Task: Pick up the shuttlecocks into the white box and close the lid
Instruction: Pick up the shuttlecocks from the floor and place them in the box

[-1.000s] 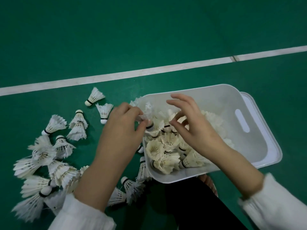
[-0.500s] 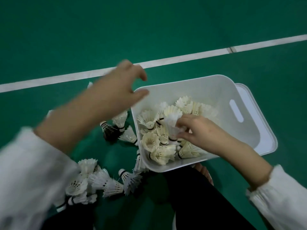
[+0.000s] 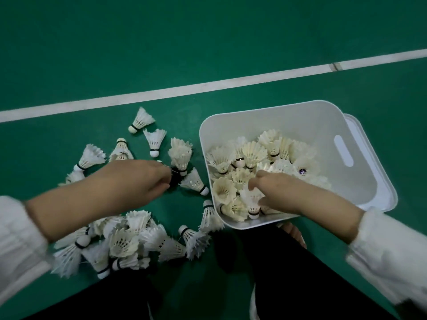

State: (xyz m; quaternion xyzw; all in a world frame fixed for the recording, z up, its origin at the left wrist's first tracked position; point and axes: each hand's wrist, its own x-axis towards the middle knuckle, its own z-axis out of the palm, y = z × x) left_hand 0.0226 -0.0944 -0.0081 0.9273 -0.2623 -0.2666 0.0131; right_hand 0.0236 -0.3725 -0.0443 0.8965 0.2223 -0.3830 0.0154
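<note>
The white box sits on the green floor at right, roughly half full of white shuttlecocks. Its lid lies under it and sticks out on the right side. My right hand is inside the box near the front wall, fingers curled around a white shuttlecock. My left hand is low over the floor left of the box, its fingertips pinched on a dark shuttlecock. Several loose shuttlecocks lie scattered around that hand, and a pile lies beneath my left forearm.
A white court line crosses the green floor behind the box. My dark trouser legs fill the bottom middle, with a shoe tip just in front of the box.
My left hand left the box's edge, swung up, and came down on the floor onto the dark shuttlecock. My right hand stayed in the box and sank lower among the shuttlecocks.
</note>
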